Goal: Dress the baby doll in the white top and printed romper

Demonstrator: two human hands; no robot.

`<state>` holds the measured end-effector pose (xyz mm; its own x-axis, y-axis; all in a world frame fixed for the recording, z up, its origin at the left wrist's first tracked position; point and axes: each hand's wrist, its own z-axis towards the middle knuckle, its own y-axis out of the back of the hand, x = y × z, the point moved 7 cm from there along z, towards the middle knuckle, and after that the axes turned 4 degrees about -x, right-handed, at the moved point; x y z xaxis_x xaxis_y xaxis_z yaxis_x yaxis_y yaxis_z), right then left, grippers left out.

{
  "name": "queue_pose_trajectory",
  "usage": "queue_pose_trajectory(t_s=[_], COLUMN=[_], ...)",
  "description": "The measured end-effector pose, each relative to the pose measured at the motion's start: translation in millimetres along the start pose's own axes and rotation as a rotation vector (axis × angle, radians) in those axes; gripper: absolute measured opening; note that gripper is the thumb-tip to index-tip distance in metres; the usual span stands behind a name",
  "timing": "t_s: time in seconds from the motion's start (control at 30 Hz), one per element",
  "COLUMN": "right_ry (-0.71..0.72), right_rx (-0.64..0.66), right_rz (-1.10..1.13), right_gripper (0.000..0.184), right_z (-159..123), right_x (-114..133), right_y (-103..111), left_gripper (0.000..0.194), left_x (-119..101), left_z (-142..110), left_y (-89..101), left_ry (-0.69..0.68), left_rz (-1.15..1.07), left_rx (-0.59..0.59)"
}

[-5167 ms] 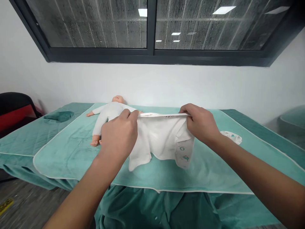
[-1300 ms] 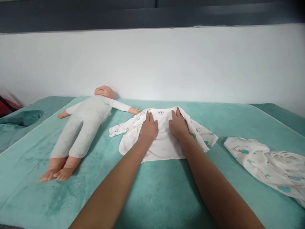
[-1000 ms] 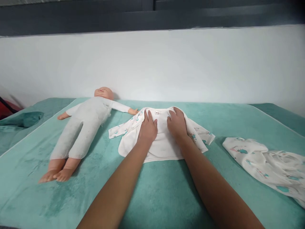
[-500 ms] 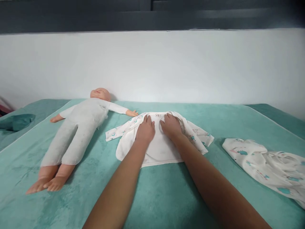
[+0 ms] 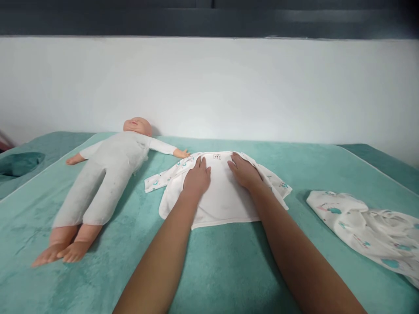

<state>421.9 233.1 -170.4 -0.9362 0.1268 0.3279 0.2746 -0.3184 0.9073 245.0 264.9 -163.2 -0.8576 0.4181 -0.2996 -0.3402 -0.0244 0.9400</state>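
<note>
so you've got one white long-sleeved baby top with teal print [image 5: 225, 205] laid open on the teal plush blanket [image 5: 216, 266], sitting between one bald doll with a white cloth body [image 5: 113, 159] and one crumpled white printed cloth [image 5: 363, 224]. your left hand [image 5: 197, 179] and right hand [image 5: 245, 171] both rest on the top, fingers loosely spread. one small boxed label [image 5: 217, 156] at the neckline, marks too tiny to read.

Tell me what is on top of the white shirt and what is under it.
On the shirt lie the left hand and right hand. The green blanket shows around its edges; whatever is directly beneath is covered and cannot be seen.
</note>
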Motion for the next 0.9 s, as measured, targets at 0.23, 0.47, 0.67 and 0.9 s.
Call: queue_pose_trajectory(t_s=[0.23, 0.47, 0.67, 0.9], right_ry=[-0.028, 0.097, 0.184, 0.181], right_rx=[-0.072, -0.123, -0.025, 0.063], right_rz=[-0.064, -0.064, -0.023, -0.055], right_gripper=[0.054, 0.048, 0.047, 0.056], right_z=[0.9, -4.3, -8.6, -8.7], right_x=[2.6, 28.6, 50.6, 48.3], right_y=[4.4, 5.0, -11.9, -22.6], left_gripper=[0.056, 0.053, 0.047, 0.043], left_x=[-2.2, -4.8, -8.1, -10.2], left_z=[-2.1, -0.2, 0.6, 0.2], left_y=[0.9, -2.7, -2.8, -2.3], left_ry=[0.009, -0.007, -0.036, -0.058], left_rz=[0.01, 0.039, 0.057, 0.068], left_rx=[0.022, 0.006, -0.021, -0.029])
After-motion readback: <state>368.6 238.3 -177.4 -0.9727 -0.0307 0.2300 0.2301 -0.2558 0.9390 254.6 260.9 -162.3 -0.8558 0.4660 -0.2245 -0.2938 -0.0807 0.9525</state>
